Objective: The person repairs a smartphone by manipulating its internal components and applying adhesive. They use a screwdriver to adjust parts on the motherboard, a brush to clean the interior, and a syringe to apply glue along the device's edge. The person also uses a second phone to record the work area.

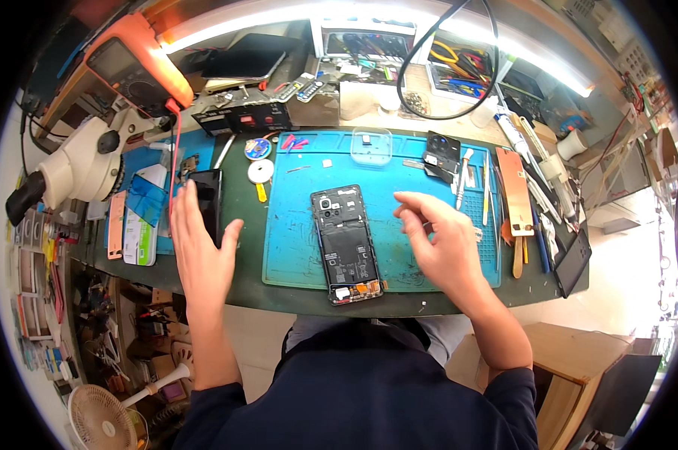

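Observation:
An opened phone lies on the blue silicone mat, its dark inner parts showing and a small board with orange flex at the bottom end. My left hand is left of the mat, fingers stretched, over a second black phone; whether it touches it I cannot tell. My right hand hovers right of the opened phone, index finger extended, others loosely bent, nothing visible in it. A clear plastic box and a small black open case sit at the back of the mat.
A microscope and orange multimeter stand left. Solder spools, tool trays and a hanging black cable are at the back. Tools and a salmon-coloured strip line the right. A fan and wooden cabinet are below.

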`<state>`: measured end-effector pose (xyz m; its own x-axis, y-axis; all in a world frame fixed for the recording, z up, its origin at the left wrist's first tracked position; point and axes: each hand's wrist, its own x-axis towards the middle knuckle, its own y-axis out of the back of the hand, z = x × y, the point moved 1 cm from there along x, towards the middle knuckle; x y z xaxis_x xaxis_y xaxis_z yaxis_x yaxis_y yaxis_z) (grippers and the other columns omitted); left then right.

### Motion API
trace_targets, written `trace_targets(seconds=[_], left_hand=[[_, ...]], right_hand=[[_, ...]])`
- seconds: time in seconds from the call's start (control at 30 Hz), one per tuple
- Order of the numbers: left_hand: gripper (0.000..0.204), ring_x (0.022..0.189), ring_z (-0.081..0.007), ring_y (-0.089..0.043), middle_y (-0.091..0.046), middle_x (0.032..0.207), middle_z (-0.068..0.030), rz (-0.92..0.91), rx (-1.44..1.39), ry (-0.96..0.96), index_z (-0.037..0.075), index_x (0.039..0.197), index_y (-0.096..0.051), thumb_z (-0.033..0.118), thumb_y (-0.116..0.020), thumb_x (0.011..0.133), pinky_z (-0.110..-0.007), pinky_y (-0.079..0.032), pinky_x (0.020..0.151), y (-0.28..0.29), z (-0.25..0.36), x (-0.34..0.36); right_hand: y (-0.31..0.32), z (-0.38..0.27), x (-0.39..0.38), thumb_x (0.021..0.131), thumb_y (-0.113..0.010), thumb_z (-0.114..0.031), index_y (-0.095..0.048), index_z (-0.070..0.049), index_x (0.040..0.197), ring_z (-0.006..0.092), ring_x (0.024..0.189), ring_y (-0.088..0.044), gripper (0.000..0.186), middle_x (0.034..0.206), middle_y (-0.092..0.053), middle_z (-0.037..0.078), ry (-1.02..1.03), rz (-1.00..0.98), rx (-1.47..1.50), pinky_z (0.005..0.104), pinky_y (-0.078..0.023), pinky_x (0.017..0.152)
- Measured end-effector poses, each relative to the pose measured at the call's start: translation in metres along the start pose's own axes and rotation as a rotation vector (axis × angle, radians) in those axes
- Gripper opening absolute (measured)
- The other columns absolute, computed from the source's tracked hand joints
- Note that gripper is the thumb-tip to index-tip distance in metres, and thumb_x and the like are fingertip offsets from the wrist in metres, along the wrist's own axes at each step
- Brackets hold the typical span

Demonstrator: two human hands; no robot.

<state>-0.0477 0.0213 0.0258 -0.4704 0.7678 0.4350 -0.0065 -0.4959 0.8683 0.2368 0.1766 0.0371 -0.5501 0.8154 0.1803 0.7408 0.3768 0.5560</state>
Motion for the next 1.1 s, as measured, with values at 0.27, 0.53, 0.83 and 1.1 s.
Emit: trace_targets(seconds=[0.27,0.53,0.83,1.1], left_hand=[[0.086,0.117,-0.0335,-0.060,-0.057,0.134,-0.0151,-0.513,-0.561,-0.317,0.006,0.148,-0.049,0.009,-0.088,0.071,-0.043,-0.050,0.100,-0.002,0.058,-0.029],[0.096,0.111,-0.0328,-0.060,-0.056,0.128,-0.0142,-0.504,-0.643,-0.338,0.006,0.150,-0.047,0.015,-0.092,0.065,-0.042,-0.051,0.093,-0.013,0.059,-0.022],[0.102,0.130,-0.0340,-0.051,-0.053,0.140,-0.0127,-0.301,-0.229,-0.741,0.007,0.148,-0.050,0.031,-0.090,0.057,-0.052,-0.035,0.116,0.015,0.091,-0.006],[0.102,0.117,-0.0316,-0.055,-0.056,0.122,-0.0114,-0.462,-0.287,-0.845,0.004,0.145,-0.051,0.031,-0.093,0.056,-0.047,-0.042,0.108,-0.008,0.115,0.008]], right_hand=[[-0.014,0.005,-0.022,0.103,-0.060,-0.010,-0.043,0.005,0.150,0.0193,0.121,-0.062,0.051,0.141,-0.056,0.015,-0.396,-0.344,0.513,0.0320,-0.055,0.093],[-0.028,0.001,0.009,0.096,-0.069,-0.018,-0.058,0.008,0.135,0.0135,0.094,-0.067,0.049,0.108,-0.072,0.011,-0.405,-0.369,0.267,0.0293,-0.056,0.082],[-0.029,-0.019,0.007,0.099,-0.063,-0.017,-0.068,0.000,0.117,0.0282,0.089,-0.073,0.025,0.098,-0.075,0.017,-0.037,-0.386,0.064,0.0399,-0.056,0.078],[0.017,0.004,-0.002,0.097,-0.066,-0.024,-0.070,0.000,0.111,0.0285,0.089,-0.071,0.028,0.098,-0.074,0.018,-0.153,-0.349,0.220,0.0405,-0.055,0.078]])
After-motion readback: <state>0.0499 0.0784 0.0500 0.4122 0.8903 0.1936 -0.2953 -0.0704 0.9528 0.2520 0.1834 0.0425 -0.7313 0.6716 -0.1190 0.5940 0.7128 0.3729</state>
